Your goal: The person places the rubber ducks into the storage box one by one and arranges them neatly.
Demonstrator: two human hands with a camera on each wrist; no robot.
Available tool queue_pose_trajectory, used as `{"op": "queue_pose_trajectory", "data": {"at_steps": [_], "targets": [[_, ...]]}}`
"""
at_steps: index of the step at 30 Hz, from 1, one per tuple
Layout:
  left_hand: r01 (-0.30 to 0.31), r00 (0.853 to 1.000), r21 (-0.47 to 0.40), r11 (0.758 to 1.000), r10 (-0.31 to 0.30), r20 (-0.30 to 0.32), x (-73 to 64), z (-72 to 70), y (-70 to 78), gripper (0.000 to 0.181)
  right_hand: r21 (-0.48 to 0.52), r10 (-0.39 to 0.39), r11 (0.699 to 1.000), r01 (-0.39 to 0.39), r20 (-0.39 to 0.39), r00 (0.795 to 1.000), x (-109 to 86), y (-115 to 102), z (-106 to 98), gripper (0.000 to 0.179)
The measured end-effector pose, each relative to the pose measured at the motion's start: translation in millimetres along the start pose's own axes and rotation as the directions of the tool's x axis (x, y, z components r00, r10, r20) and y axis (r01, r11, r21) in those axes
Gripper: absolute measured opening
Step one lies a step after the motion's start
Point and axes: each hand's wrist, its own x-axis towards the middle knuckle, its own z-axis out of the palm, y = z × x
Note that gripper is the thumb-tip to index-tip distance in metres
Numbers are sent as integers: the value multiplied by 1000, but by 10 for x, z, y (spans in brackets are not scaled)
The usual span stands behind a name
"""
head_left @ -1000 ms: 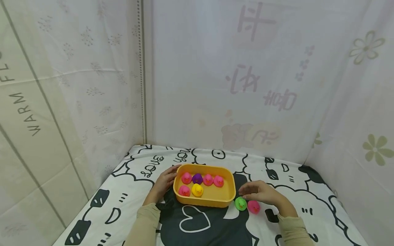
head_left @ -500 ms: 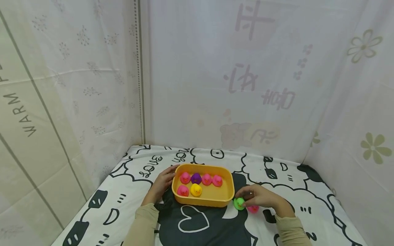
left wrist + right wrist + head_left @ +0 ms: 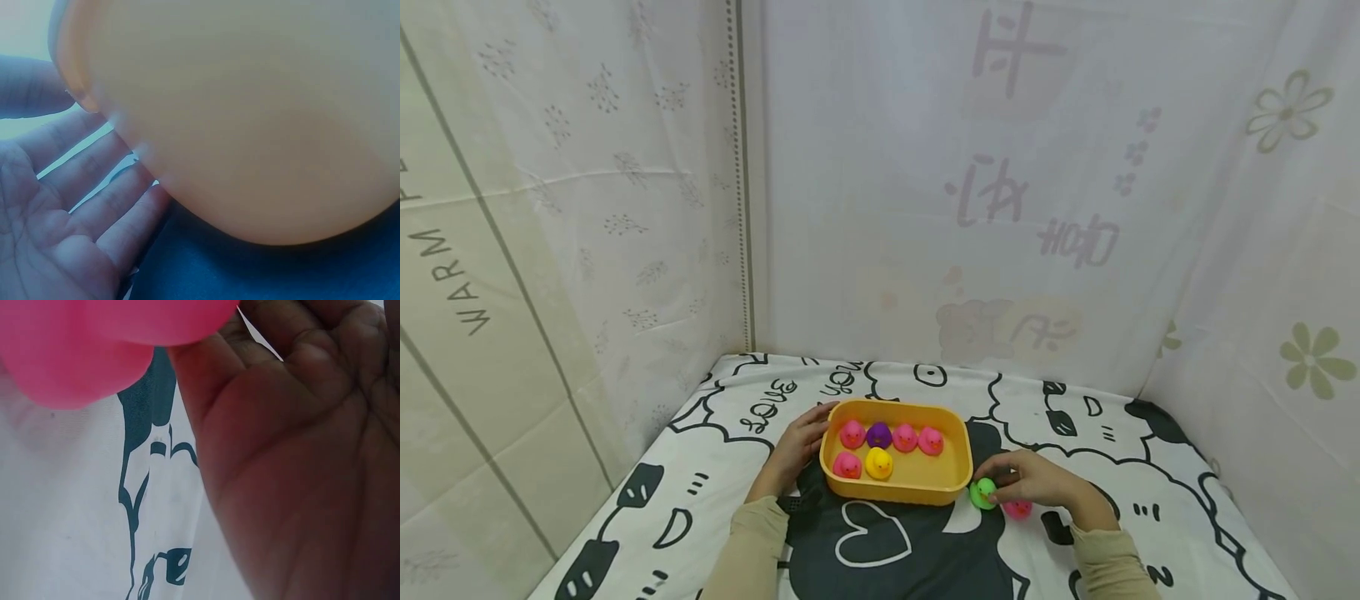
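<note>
A yellow plastic tray stands on the cloth, its left end touched by the straight fingers of my left hand. In the left wrist view the fingertips lie against the tray's wall, with the thumb apart from them near its edge. To the right of the tray, my right hand pinches a green rubber duck between thumb and fingers. A pink rubber duck sits partly hidden below that hand; it looms large beside the palm in the right wrist view.
Inside the tray are several pink rubber ducks, a purple duck and a yellow duck, grouped toward the left and back. The black-and-white printed cloth covers the surface. Pale curtains enclose the back and sides.
My right hand has come down and left onto the green duck, its fingers closing around it and covering part of the pink one. The left hand and the tray stay in place.
</note>
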Motion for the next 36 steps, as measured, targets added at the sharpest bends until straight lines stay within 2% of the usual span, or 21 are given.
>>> {"op": "queue_pose_trajectory", "data": {"at_steps": [10,18,24,31,36], "targets": [[-5,1000,-13,1000,5,-1,19,-19,21,49,-45,-27,999,26,-25,999,25,28,-20,27],[6,1000,1,1000,-6,7,16,8,13,48,-6,9,1000,-9,-45,999,-8,63,-6,27],[19,1000,3,1000,-19,-8,-8,18,0,49,58,-19,998,21,-21,1000,-29,79,3,29],[16,1000,-3,1000,-16,-17,7,13,5,48,12,-15,1000,16,-47,999,-8,79,-6,28],[26,999,-13,1000,-27,-20,10,12,11,47,43,1,999,1,-46,999,-5,64,-2,28]]}}
